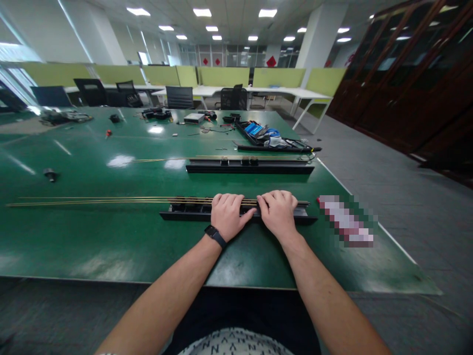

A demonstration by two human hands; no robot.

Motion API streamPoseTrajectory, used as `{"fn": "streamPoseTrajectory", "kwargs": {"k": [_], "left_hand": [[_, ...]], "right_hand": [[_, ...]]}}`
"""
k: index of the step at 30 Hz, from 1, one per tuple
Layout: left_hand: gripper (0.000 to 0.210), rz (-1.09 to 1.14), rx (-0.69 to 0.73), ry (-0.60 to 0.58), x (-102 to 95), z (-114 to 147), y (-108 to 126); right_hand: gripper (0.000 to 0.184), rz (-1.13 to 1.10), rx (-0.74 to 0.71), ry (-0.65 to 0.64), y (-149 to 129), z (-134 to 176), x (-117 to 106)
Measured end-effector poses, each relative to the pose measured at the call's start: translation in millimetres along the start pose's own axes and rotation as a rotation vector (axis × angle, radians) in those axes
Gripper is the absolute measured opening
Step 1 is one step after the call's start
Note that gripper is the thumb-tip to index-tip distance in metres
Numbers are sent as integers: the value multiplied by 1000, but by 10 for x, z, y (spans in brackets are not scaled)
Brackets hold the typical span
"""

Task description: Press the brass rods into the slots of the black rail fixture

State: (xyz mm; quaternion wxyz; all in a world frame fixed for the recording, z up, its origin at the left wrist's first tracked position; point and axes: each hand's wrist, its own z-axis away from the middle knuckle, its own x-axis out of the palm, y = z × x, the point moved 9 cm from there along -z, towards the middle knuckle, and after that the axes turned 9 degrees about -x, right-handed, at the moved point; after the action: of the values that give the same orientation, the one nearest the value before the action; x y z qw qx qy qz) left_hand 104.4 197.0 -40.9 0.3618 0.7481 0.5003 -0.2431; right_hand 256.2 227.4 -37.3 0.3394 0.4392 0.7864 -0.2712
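Note:
Across the green table in front of me lies a long black channel [188, 216], its open side facing up. Thin brass-coloured rods [92, 200] run along it and stick out far past its left end. My left hand [227, 212] is closed over the middle of the channel, fingers on the far side and thumb stretched along the near side. Just to its right, my right hand [278, 211] is also closed over the channel, thumb towards the left hand. Both hands cover part of the rods, and the fingertips are hidden behind the far edge.
A second black channel [251, 168] with similar rods lies farther back. Behind it sits a black tray [244, 132] with blue items and cables. At right is a blurred-out pinkish object [345, 222]; a small dark part [50, 174] lies left. The green table [121, 246] ends close to me.

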Motion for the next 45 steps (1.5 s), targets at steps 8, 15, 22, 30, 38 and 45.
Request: {"fn": "streamPoseTrajectory", "kwargs": {"k": [8,15,22,30,38,45], "left_hand": [[42,-1,-5,-3,0,0,-7],[42,-3,-4,-3,1,-1,-2],[43,1,-2,-14,6,-4,-1],[42,6,-3,-11,6,-2,-7],[43,9,-2,-9,-3,-4,-5],[43,2,-2,-11,2,-5,-5]], "right_hand": [[34,26,32,29,56,-6,-41],[33,-18,-7,9,-20,-11,-18],[33,23,17,-7,19,-12,-4],[35,-8,6,12,-4,-5,-17],[34,28,27,6,19,-14,-26],[35,2,18,3,0,-12,-27]]}}
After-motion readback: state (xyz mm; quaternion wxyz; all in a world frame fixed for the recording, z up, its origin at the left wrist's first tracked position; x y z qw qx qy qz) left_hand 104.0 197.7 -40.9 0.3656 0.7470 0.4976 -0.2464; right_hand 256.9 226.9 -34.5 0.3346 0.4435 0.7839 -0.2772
